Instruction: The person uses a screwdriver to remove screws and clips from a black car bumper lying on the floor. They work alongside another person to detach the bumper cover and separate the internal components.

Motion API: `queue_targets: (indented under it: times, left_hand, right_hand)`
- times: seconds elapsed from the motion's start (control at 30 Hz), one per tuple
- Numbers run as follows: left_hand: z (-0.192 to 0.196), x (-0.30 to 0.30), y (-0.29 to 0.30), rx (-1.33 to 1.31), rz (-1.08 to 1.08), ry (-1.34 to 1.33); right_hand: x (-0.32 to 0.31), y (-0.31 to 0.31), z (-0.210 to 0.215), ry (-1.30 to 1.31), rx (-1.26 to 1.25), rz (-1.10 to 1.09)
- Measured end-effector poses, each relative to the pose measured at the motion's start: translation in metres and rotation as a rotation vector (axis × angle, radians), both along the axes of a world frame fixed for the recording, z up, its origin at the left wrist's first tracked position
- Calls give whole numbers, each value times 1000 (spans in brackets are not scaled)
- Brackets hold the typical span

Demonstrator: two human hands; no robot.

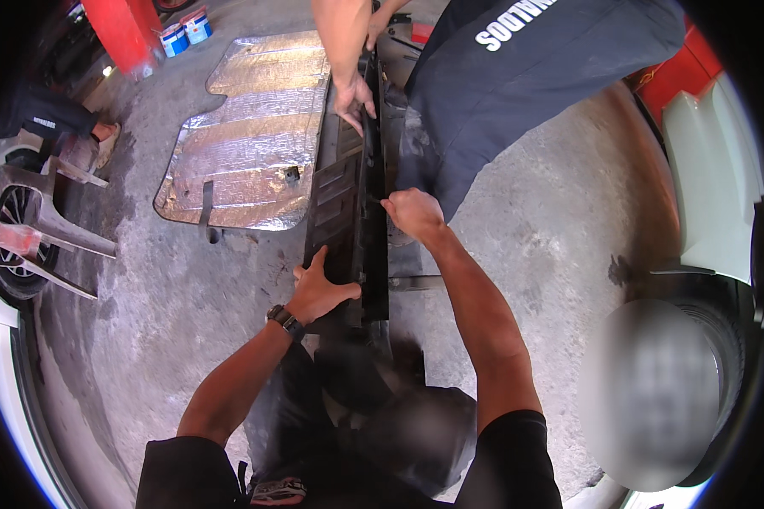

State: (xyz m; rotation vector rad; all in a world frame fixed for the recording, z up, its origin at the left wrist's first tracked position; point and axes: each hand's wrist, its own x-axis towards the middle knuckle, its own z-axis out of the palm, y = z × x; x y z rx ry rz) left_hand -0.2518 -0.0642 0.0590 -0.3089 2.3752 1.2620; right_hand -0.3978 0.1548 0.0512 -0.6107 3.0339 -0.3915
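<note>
A long black ribbed plastic panel [373,263], which looks like a car trim part, runs away from me down the middle. My left hand [318,288], with a dark watch on its wrist, spreads thumb and fingers across the near part of the panel. On the panel's right side, my right hand [414,212] is closed with its fingertips against the upright edge; what they pinch, if anything, is too small to make out. Farther along, a co-worker's hand [352,102] rests on the same panel.
A silver foil sunshade [246,144] lies on the concrete floor to the left. The co-worker's dark-trousered leg [501,85] stands close on the right. A worn plastic chair [51,212] is at far left, paint cans [187,32] beside a red pillar [123,34]. Pale car body panels [709,170] stand right.
</note>
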Motion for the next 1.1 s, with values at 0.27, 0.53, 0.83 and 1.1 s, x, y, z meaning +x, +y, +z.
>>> queue_targets:
  times: [0.27, 0.53, 0.83, 1.1]
  left_hand:
    - [0, 0, -10, -18, -17, 48]
    - [13, 6, -8, -100, 16, -17]
    - [-22, 5, -22, -95, -22, 13]
    - [-13, 3, -9, -114, -21, -19]
  right_hand:
    - [-2, 5, -9, 10, -109, 20]
    - [-2, -6, -2, -31, -4, -6]
    - [1, -17, -1, -18, -64, 27]
    - [11, -20, 19, -65, 198, -16]
